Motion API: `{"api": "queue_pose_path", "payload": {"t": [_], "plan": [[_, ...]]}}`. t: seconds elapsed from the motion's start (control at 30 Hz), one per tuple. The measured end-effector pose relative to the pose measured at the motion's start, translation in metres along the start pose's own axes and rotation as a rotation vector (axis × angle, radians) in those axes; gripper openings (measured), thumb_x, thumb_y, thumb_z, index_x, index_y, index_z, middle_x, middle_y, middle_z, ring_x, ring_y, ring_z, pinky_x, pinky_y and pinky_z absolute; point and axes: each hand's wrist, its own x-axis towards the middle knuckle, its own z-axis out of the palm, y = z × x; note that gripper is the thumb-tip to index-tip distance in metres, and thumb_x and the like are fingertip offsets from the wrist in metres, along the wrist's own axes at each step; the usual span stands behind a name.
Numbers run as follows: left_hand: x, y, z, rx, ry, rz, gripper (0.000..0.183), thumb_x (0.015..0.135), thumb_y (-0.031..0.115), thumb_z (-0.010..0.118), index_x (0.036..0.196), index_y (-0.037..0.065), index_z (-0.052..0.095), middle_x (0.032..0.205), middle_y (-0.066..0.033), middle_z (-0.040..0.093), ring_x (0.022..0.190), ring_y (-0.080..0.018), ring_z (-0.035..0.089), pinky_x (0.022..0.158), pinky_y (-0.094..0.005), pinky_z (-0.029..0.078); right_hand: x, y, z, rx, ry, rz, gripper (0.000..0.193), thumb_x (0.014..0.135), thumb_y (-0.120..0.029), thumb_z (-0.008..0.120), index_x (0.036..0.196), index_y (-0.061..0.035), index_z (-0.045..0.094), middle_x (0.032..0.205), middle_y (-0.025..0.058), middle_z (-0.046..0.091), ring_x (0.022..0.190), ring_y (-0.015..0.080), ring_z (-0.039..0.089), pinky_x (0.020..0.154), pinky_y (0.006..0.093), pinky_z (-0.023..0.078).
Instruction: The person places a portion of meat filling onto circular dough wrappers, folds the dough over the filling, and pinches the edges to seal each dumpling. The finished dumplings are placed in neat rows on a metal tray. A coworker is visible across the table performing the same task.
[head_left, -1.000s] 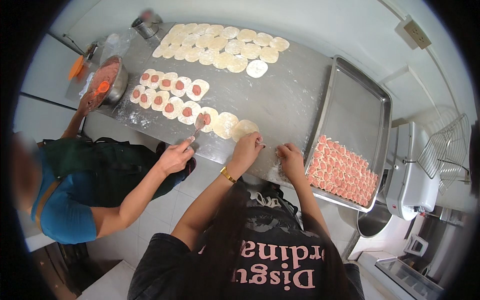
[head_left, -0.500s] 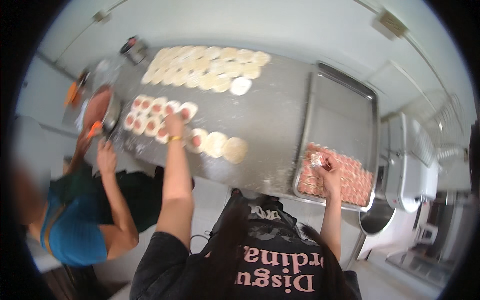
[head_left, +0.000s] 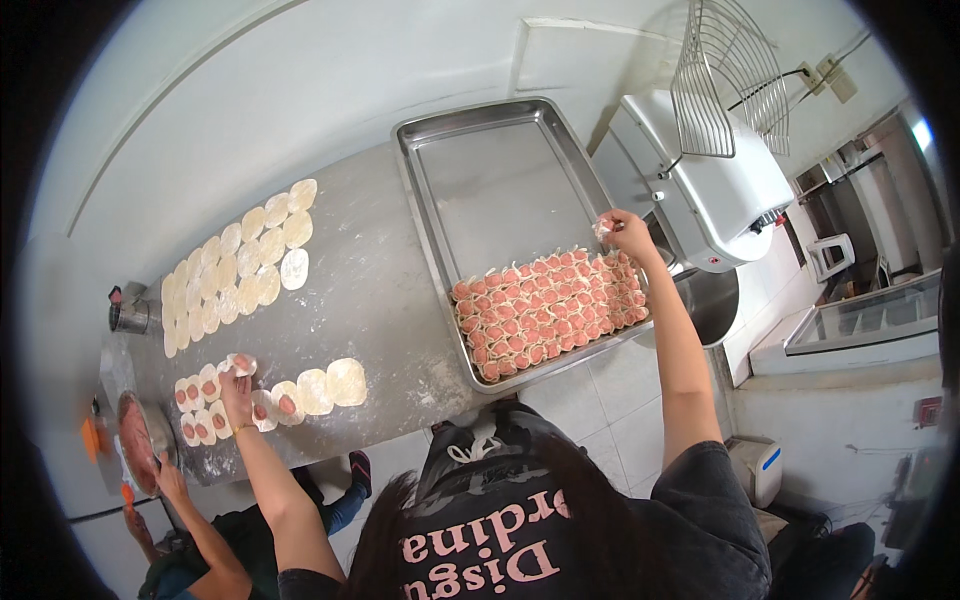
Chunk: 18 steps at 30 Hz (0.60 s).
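Note:
A filled dumpling wrapper (head_left: 240, 362), pale with pink meat on it, is pinched in my left hand (head_left: 235, 392) over the wrappers at the table's left. Around that hand, flat wrappers with meat (head_left: 203, 424) lie in rows, and bare dough wrappers (head_left: 345, 382) lie to its right. My right hand (head_left: 630, 236) is closed on a small open-topped dumpling (head_left: 604, 227) near the right rim of the metal tray (head_left: 432, 212). Packed rows of open-topped meat dumplings (head_left: 545, 318) fill the near part of that tray, just below my right hand.
More bare wrappers (head_left: 238, 265) lie overlapped at the far left. A co-worker's hand (head_left: 172, 478) is at a bowl of pink meat (head_left: 128, 415). A metal canister (head_left: 128, 315) stands behind. A white machine with a wire guard (head_left: 690, 165) stands right of the tray.
The view has swung right. My right hand has moved from the left of the packed dumplings to the tray's right side, holding a dumpling. My left hand has lifted a filled wrapper.

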Motion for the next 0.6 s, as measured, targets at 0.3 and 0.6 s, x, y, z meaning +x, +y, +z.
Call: {"api": "queue_pose_path", "payload": {"t": [0.3, 0.6], "plan": [[-0.080, 0.029, 0.048, -0.468, -0.249, 0.051, 0.034, 0.092, 0.013, 0.046, 0.121, -0.006, 0.047, 0.127, -0.0151, 0.052, 0.112, -0.0240, 0.056, 0.093, -0.0361, 0.050, 0.030, 0.026, 0.031, -0.403, -0.303, -0.215, 0.025, 0.066, -0.008, 0.065, 0.091, -0.0082, 0.069, 0.082, 0.0129, 0.068, 0.078, 0.0285, 0.066, 0.072, 0.0362, 0.051], [-0.174, 0.001, 0.115, -0.506, -0.384, -0.090, 0.031, 0.090, 0.012, 0.051, 0.116, -0.004, 0.050, 0.121, -0.0128, 0.056, 0.112, -0.0224, 0.055, 0.097, -0.0360, 0.046, 0.014, 0.017, 0.016, -0.311, -0.447, -0.193, 0.033, 0.067, -0.002, 0.062, 0.099, -0.0013, 0.067, 0.084, 0.0158, 0.068, 0.082, 0.0277, 0.067, 0.075, 0.0341, 0.053]]}}
